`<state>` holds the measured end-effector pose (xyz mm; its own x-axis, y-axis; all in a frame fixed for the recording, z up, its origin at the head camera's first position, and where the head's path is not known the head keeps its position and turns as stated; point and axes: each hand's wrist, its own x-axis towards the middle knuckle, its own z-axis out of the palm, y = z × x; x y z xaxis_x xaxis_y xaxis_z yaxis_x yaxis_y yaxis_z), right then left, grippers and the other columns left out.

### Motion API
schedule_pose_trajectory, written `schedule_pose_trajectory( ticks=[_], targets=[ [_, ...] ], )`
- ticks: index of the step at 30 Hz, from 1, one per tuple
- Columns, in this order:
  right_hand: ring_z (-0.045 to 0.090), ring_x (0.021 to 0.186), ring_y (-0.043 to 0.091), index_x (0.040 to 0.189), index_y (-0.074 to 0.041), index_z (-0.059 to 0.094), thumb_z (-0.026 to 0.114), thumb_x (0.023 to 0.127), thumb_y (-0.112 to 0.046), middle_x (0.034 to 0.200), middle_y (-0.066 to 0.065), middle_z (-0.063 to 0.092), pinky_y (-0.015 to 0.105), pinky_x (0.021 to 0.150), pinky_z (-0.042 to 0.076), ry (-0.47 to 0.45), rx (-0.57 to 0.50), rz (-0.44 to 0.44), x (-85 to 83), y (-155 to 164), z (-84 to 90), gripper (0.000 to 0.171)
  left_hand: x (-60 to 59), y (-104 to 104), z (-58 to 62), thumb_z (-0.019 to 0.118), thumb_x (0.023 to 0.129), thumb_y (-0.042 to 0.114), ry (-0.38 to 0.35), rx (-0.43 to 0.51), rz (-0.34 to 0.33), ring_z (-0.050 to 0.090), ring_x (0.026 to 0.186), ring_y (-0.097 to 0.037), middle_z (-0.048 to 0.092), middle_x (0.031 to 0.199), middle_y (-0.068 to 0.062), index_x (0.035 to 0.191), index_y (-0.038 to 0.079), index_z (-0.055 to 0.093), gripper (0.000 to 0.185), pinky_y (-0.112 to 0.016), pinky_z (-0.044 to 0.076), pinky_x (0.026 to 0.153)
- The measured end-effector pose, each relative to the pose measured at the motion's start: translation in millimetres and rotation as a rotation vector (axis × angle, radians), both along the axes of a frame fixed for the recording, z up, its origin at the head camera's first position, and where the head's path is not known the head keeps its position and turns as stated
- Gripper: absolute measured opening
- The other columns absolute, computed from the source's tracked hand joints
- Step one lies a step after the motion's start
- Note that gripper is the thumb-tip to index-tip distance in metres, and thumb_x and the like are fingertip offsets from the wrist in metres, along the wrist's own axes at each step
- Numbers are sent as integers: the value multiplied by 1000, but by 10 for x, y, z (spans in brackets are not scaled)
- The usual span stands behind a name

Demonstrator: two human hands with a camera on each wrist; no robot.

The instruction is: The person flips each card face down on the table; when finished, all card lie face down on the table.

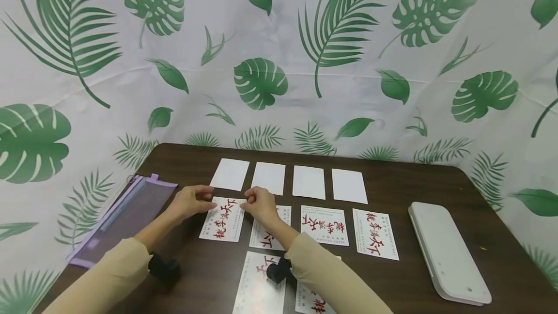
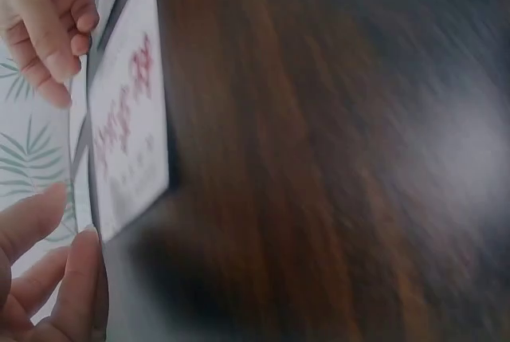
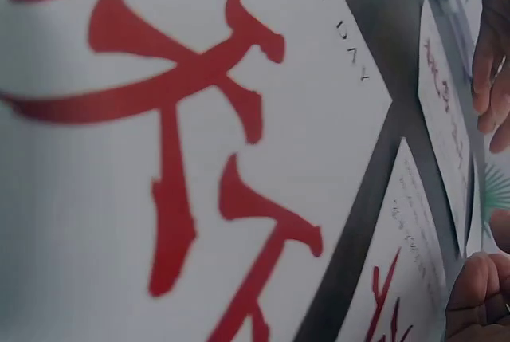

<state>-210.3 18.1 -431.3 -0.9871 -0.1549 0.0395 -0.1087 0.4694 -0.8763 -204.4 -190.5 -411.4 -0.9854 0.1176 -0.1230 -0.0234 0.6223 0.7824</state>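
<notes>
1. The left hand (image 1: 192,201) and the right hand (image 1: 259,203) meet at the far edge of one printed card (image 1: 223,219) on the brown table (image 1: 436,183). Each hand pinches one far corner of this card with curled fingertips. The card lies at the left end of the middle row.
2. Left of the hands lies a purple mesh pouch (image 1: 124,212), partly over the table edge. On the right side lies a white flat device (image 1: 446,251), well apart from the hands. Nothing stands between the hands and the card; the sleeves cover part of the nearer cards.
3. Count: four blank white cards (image 1: 230,174) in the far row, side by side with small gaps. Four printed cards in the middle row, with the held one. Two more printed cards (image 1: 260,285) in the near row, partly hidden by the right arm.
4. The printed cards carry big red Chinese brush characters, upside down for the person, with small lines of text that I cannot read. In the right wrist view, small letters "S DAY" show beside the red strokes.
5. Behind the table hangs a white cloth (image 1: 305,38) with green leaf prints.
</notes>
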Motion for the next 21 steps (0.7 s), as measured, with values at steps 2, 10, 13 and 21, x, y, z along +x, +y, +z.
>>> schedule_pose_trajectory(
  ticks=[2, 10, 13, 21],
  targets=[
    [48, 62, 7, 94, 4, 64, 75, 73, 1, 69, 1, 56, 19, 59, 43, 5, 43, -2, -4, -9, -17, 24, 5, -24, -18, 77, 76, 12, 3, -36, -4, 61, 96, -27, 66, 108, -21, 122, -6, 57, 53, -34, 53, 76],
    [49, 62, 8, 95, 2, 65, 78, 70, -1, 72, 5, 62, 23, 61, 42, 69, 170, 8, -9, -34, -49, 29, -23, -22, -76, 80, 69, 10, 76, -171, -59, 57, 85, -24, 65, 93, -12, 112, -2, 63, 48, -32, 45, 72],
    [50, 62, 9, 95, 2, 64, 78, 69, -1, 73, 6, 62, 24, 61, 43, 65, 183, 3, -9, -39, -48, 29, -35, -10, -82, 80, 68, 7, 84, -185, -67, 55, 82, -22, 63, 89, -10, 109, 0, 64, 44, -32, 44, 70],
    [47, 67, 12, 95, 0, 62, 78, 72, -2, 76, 6, 58, 25, 63, 41, 21, 214, 18, -14, -30, -29, 28, -49, 3, -70, 80, 68, 7, 76, -200, -85, 55, 83, -22, 62, 88, -10, 106, 0, 62, 43, -35, 43, 73]
  ],
)
